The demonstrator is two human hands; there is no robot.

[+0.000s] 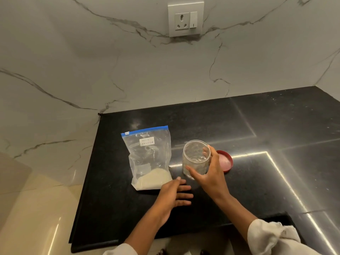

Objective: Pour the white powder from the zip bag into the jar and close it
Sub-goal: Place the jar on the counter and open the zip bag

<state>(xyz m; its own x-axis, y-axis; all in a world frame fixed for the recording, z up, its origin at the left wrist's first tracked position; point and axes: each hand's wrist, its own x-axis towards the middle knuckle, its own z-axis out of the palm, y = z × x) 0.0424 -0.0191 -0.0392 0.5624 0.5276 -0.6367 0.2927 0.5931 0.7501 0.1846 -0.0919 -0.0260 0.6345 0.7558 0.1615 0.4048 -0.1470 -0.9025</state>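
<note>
- Black counter (257, 181) met a marble wall (92, 70); a white socket with switch (185, 20) sat on the wall above
- Red lid (227, 160) lay on the counter just right of the jar, inner side up, partly hidden by the right hand
- Zip bag (148, 155) stood upright left of the jar, blue zip strip along the top, white label reading "MILK POWDER"; whether the zip was sealed could not be told
- White powder (152, 180) filled only the bottom of the bag
- Jar (196, 157) was clear, lidless and held no visible powder; it looked tilted, mouth toward the camera; contact with the counter could not be told
- Right hand (211, 173) gripped the jar from its right side, fingers curled round the glass, thumb across the near lower wall
- Left hand (174, 195) held nothing, fingers straight and slightly spread, low over the counter just beside the bag's lower right corner; touch with the bag uncertain
- Pale sleeves (272, 238) covered both forearms at the bottom edge
</note>
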